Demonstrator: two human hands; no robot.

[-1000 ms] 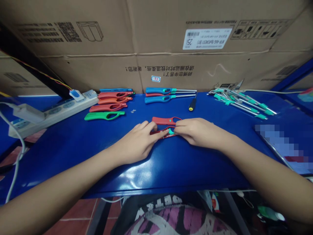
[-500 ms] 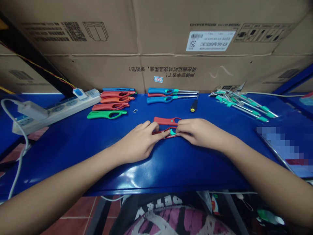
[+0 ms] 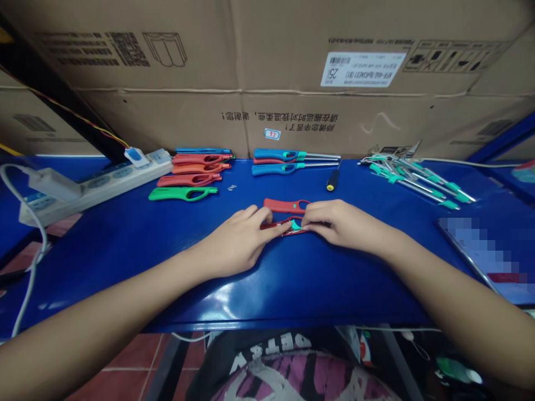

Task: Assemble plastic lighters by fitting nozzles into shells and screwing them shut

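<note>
On the blue table lies an opened red lighter casing half [image 3: 273,226], its hollow side up, with a mint-green trigger [image 3: 296,224] and thin wires inside. My left hand [image 3: 238,242] is closed on its left part, index finger pressed beside the trigger. At the other end, the thumb and fingers of my right hand [image 3: 346,224] pinch the casing's loop end; the fingertips hide any small part between them. Just behind lies the matching red casing half [image 3: 279,206], partly covered by my right fingers.
Several coloured lighter casings [image 3: 184,193] lie left of a few screws [image 3: 232,187]. Assembled long-nosed lighters [image 3: 276,168], a screwdriver [image 3: 333,179] and a heap of metal tubes with green triggers [image 3: 418,178] line the back. A power strip [image 3: 98,181] stands left, a phone [image 3: 472,256] right.
The view has shifted very slightly. Both hands stay on the red casing half, with hardly any visible movement of the fingers.
</note>
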